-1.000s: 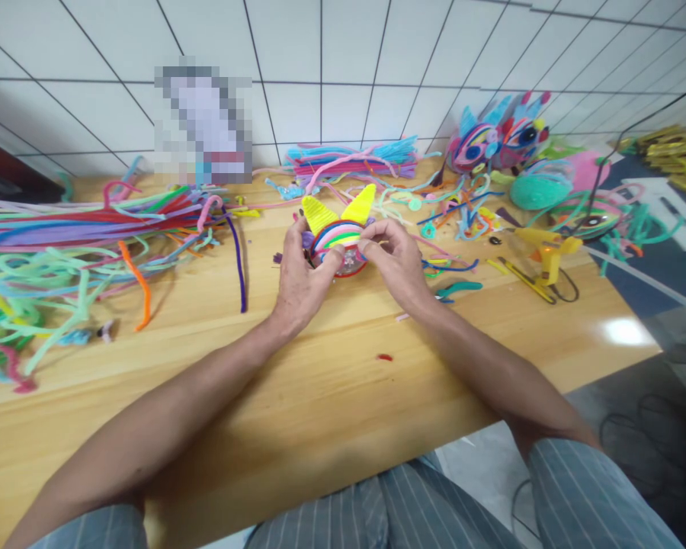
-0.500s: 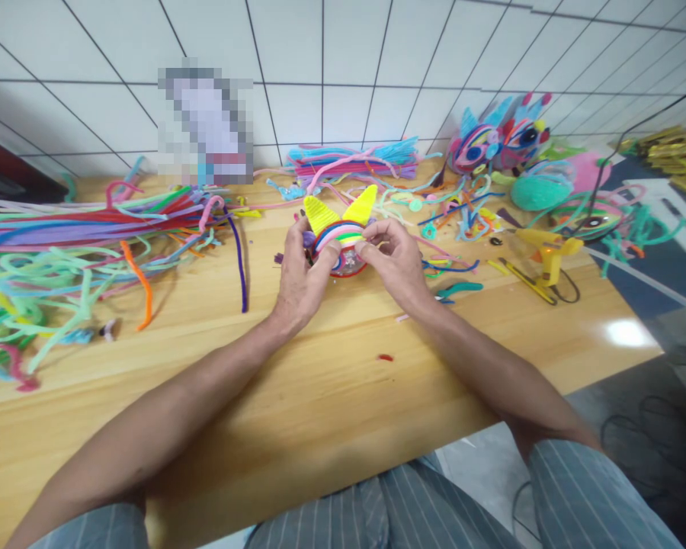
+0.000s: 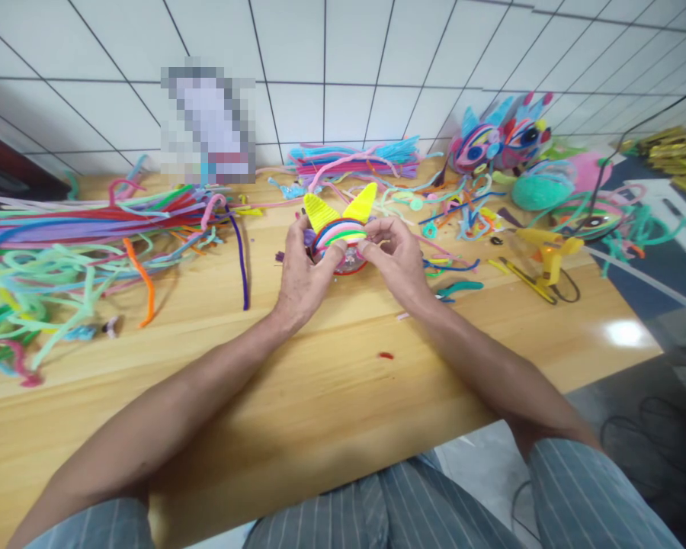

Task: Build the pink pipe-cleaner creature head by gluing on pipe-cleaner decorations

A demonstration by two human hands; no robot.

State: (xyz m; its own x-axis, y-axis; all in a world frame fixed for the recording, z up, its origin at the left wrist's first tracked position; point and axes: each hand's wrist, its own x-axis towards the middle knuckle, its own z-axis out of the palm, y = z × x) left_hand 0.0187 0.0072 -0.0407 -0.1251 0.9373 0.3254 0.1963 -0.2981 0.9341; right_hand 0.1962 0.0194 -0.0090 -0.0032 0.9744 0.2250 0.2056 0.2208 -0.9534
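Observation:
A round striped piece (image 3: 344,232) with two yellow pointed ears hangs between my hands over the middle of the table. Its bands are pink, green, yellow and blue, and a red rim runs along its lower edge. My left hand (image 3: 305,271) grips its left side, with the thumb pressed on the front. On the right side my right hand (image 3: 395,255) holds it between thumb and fingers. Both thumbs lie close together near its centre, hiding part of the face. The fingertips behind it are hidden.
Pipe cleaners (image 3: 91,229) heap at the left. A bundle (image 3: 354,160) lies at the back. Teal-handled pliers (image 3: 460,288), a yellow glue gun (image 3: 549,252) with its cord, and colourful finished figures (image 3: 474,149) are at the right. A red scrap (image 3: 386,355) lies in front.
My left thumb has shifted slightly right and up across the striped piece. Both hands keep their hold on it.

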